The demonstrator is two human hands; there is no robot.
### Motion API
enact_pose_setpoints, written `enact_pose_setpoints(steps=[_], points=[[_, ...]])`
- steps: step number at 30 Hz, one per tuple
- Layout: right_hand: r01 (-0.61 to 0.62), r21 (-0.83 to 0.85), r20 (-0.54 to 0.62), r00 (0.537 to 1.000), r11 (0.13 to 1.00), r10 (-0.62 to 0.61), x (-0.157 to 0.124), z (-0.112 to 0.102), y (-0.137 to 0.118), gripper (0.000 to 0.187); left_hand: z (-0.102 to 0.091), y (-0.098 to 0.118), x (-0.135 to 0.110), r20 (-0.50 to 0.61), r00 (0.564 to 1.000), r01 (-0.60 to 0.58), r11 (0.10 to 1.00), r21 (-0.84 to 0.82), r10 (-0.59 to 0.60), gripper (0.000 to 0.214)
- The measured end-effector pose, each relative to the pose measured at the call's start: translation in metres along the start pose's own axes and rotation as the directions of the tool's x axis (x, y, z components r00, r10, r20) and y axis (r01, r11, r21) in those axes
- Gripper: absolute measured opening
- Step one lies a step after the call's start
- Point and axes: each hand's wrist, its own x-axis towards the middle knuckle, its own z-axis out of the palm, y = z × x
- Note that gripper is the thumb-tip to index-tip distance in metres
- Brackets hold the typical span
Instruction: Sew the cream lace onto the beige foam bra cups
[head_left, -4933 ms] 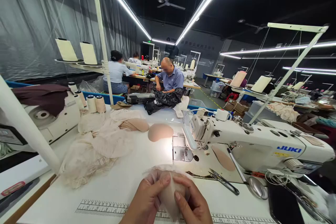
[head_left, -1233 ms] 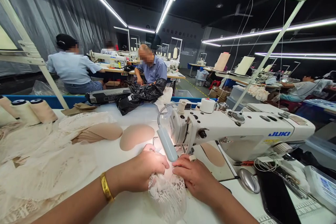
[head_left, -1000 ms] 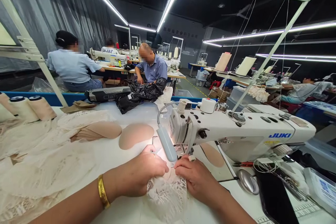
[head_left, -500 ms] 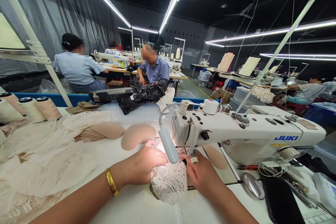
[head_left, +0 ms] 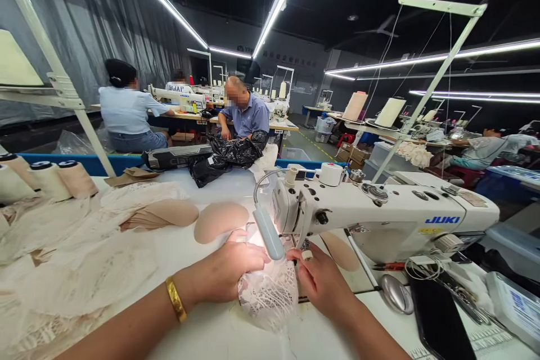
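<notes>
Far left: thread cones point(head_left: 78, 180), then lace pile point(head_left: 84, 270) spread across table point(head_left: 211, 337), likely for easy reach. Stack of beige ovals point(head_left: 172, 212) and single beige oval point(head_left: 221, 221) lying flat, probably kept handy. Left hand point(head_left: 230, 270): grip clamped on edge of lace piece point(head_left: 270, 299), probably to hold it flat. Lace piece at centre, beneath lamp point(head_left: 269, 233), presumably for light. Right hand point(head_left: 321, 275): at lace piece's right edge, perhaps steadying; grip partly hidden, can't tell if closed. Sewing machine point(head_left: 379, 211) and phone point(head_left: 441, 318) further right.

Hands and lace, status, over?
Left hand at lace piece's upper left, right hand at upper right. Lace over white worktop. Gray lamp partly blocks view between hands.
</notes>
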Motion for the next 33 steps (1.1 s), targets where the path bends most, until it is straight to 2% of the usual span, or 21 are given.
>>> enact_pose_setpoints(steps=[3, 6, 9, 10, 13, 15, 17, 19, 21, 23, 25, 28, 30, 32, 33], points=[[0.097, 0.009, -0.013, 0.995, 0.995, -0.097, 0.000, -0.002, -0.011, 0.041, 0.000, 0.006, -0.003, 0.046, 0.994, 0.100, 0.995, -0.019, -0.099, 0.029], [0.165, 0.053, 0.106, 0.980, 0.985, -0.170, 0.003, 0.000, -0.024, 0.041, -0.001, 0.022, -0.001, 0.074, 0.965, 0.247, 0.966, 0.075, -0.253, 0.027], [0.104, -0.018, 0.246, 0.964, 0.994, -0.097, 0.003, 0.009, -0.024, 0.030, -0.006, 0.041, 0.002, 0.170, 0.942, 0.276, 0.957, 0.093, -0.289, 0.028], [0.082, -0.064, 0.265, 0.962, 0.995, -0.063, 0.002, 0.012, -0.021, 0.027, -0.010, 0.044, 0.002, 0.205, 0.936, 0.276, 0.958, 0.075, -0.286, 0.032], [0.043, -0.164, 0.241, 0.970, 0.985, -0.002, -0.003, 0.016, -0.007, 0.035, -0.021, 0.043, 0.000, 0.285, 0.918, 0.289, 0.957, -0.004, -0.276, 0.039], [0.029, -0.159, 0.189, 0.982, 0.987, 0.002, -0.005, 0.013, -0.001, 0.036, -0.025, 0.037, -0.003, 0.272, 0.931, 0.263, 0.964, -0.046, -0.241, 0.031], [0.008, -0.100, 0.168, 0.986, 0.995, 0.009, -0.004, 0.005, 0.001, 0.032, -0.024, 0.029, -0.004, 0.213, 0.962, 0.189, 0.979, -0.070, -0.170, 0.017], [-0.032, -0.006, 0.218, 0.975, 0.999, 0.032, -0.001, -0.007, -0.002, 0.026, -0.018, 0.023, -0.004, 0.154, 0.983, 0.115, 0.989, -0.088, -0.101, 0.015], [-0.078, 0.077, 0.319, 0.947, 0.994, 0.049, 0.004, -0.020, -0.005, 0.024, -0.012, 0.020, -0.003, 0.118, 0.989, 0.098, 0.990, -0.103, -0.086, 0.014], [-0.115, 0.150, 0.405, 0.913, 0.982, 0.045, 0.008, -0.031, -0.007, 0.022, -0.006, 0.016, -0.002, 0.088, 0.992, 0.097, 0.990, -0.100, -0.088, 0.019], [-0.170, 0.243, 0.433, 0.900, 0.955, 0.050, 0.012, -0.036, -0.006, 0.020, 0.000, 0.012, -0.003, 0.068, 0.996, 0.066, 0.996, -0.066, -0.062, 0.033], [-0.229, 0.377, 0.334, 0.938, 0.897, 0.099, 0.013, -0.031, -0.003, 0.030, 0.009, 0.004, -0.003, 0.036, 0.999, -0.017, 0.999, -0.038, 0.018, 0.041], [-0.213, 0.332, 0.275, 0.954, 0.919, 0.122, 0.012, -0.021, -0.002, 0.029, 0.013, -0.002, -0.003, 0.012, 0.998, -0.063, 0.996, -0.057, 0.064, 0.042], [-0.196, 0.174, 0.307, 0.942, 0.965, 0.136, 0.010, -0.011, -0.002, 0.025, 0.014, -0.006, -0.001, 0.000, 0.996, -0.086, 0.993, -0.075, 0.087, 0.040], [-0.194, 0.081, 0.342, 0.927, 0.978, 0.156, 0.009, -0.008, -0.003, 0.028, 0.014, -0.007, 0.001, 0.002, 0.996, -0.087, 0.993, -0.078, 0.087, 0.040]])
